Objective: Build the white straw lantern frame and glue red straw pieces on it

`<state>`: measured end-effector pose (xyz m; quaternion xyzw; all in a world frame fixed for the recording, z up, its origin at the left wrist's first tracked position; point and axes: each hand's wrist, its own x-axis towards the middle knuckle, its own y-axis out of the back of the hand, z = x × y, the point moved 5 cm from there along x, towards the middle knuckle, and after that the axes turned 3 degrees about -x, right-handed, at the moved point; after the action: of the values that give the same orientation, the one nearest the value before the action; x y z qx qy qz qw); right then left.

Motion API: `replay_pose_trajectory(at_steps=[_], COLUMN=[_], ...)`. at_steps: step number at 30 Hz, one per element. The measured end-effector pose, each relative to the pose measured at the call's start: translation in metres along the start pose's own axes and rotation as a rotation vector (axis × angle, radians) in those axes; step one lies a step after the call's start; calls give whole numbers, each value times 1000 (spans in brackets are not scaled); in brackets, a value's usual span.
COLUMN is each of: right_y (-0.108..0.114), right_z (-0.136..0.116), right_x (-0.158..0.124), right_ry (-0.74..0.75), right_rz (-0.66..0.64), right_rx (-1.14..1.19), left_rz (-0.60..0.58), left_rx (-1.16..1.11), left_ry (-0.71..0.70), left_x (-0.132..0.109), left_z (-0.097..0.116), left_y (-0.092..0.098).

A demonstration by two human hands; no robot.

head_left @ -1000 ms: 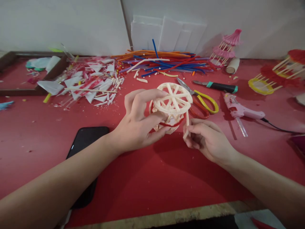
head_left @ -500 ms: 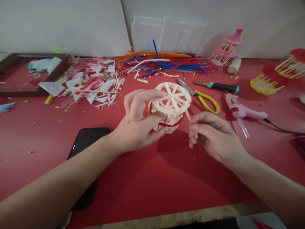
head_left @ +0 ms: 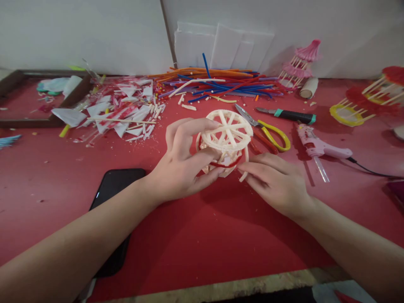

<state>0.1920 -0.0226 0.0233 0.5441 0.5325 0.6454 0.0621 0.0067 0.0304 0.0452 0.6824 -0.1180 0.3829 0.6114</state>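
Note:
My left hand is closed around the left side of a cream-coloured wheel-shaped model, its fingers on the spoked top ring and its thumb lower down. A red band runs round the model below the ring. At the model's lower right, my right hand pinches a thin cream strip close to the red band. The strip's short end sticks out below my fingertips, and its upper part runs up toward the ring. Whether the strip is fixed to the ring I cannot tell.
Scissors with yellow and red handles lie behind my right hand. Beyond are a utility knife, a pink glue gun and pipe cleaners. A phone lies under my left forearm. Paper scraps cover the back left.
My right hand has moved left, bringing the cream strip against the model's lower right side. My left hand and the model have hardly moved.

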Motion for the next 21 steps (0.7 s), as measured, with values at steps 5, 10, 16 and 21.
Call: replay_pose_trajectory(at_steps=[5,10,16,21], right_y=[5,11,11,13], right_z=[-4,-6,-6,0], right_x=[2,2,-1,0], right_ry=[17,3,-23,-123], right_rz=[55,81,88,99], right_rx=[-35,-26,28,87], left_rz=[-16,-12,-9,-3], left_rx=[22,26,10,10], left_ry=[24,12,22,23], left_x=[-1,-1,1,-1], left_z=[-1,-1,0,-2], left_y=[-1,0,1,0])
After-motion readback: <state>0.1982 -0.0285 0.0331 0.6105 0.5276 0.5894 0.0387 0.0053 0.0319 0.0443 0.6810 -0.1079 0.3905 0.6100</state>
